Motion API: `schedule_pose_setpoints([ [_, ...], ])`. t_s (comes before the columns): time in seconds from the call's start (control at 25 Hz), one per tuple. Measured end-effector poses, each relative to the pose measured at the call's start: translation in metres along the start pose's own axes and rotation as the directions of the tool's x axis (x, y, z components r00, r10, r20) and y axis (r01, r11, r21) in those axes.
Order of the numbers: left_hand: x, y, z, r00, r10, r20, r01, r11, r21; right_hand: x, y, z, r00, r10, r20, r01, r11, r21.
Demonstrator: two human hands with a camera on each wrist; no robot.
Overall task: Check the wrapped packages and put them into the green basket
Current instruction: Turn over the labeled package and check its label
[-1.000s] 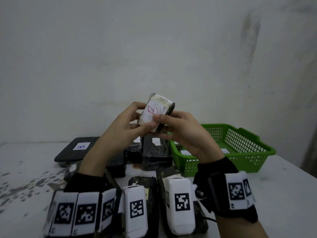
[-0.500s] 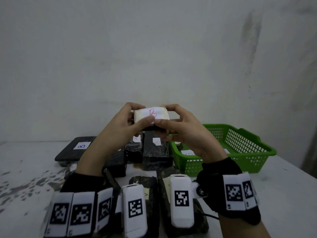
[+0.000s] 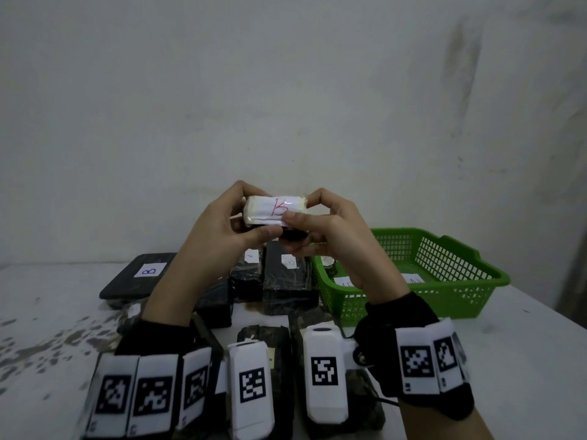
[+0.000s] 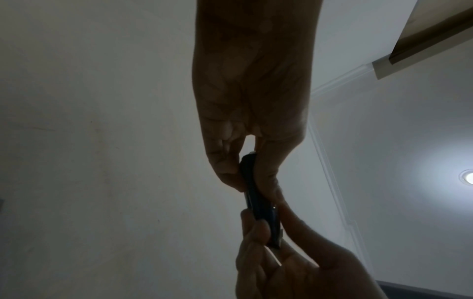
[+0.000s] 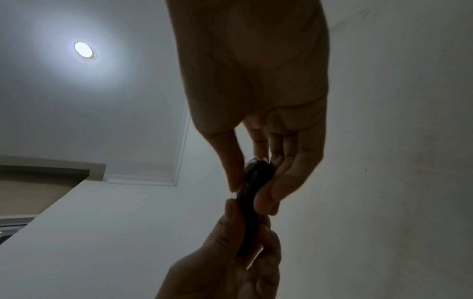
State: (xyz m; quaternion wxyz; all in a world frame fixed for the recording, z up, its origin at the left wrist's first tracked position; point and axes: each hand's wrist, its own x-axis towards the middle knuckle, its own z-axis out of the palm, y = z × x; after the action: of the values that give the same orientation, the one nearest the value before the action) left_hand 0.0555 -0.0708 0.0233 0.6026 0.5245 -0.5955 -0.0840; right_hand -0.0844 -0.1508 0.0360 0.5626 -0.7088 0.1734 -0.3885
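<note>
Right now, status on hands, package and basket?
Left hand and right hand both grip the labelled package, raised. Green basket right, already holds packages. Nothing blocks the path.

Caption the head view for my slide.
Both hands hold up a wrapped package labelled B beside the green basket.

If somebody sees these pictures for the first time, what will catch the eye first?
First the small package with a red letter B on its white label, held up in the middle by the left hand and the right hand. Then the green basket at the right on the table, and the dark wrapped packages lying beside it.
</note>
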Motion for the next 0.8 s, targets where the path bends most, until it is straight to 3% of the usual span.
schedule_pose_setpoints([
  [0.28, 0.001, -0.004, -0.002, 0.997, -0.071, 0.028, 0.073, 0.994, -0.087, 0.006, 0.008, -0.007, 0.999, 0.012, 0.05, -0.006, 0.993, -0.114],
  [0.52, -0.002, 0.004, 0.002, 0.992, -0.091, 0.088, 0.104, 0.983, -0.15, 0.003, 0.005, -0.011, 0.997, -0.077, -0.018, 0.074, 0.989, -0.125],
  [0.8, 0.002, -0.001, 0.001, 0.998, -0.05, 0.036, 0.051, 0.998, -0.034, 0.003, 0.006, -0.008, 0.995, -0.017, 0.102, 0.029, 0.993, -0.115],
])
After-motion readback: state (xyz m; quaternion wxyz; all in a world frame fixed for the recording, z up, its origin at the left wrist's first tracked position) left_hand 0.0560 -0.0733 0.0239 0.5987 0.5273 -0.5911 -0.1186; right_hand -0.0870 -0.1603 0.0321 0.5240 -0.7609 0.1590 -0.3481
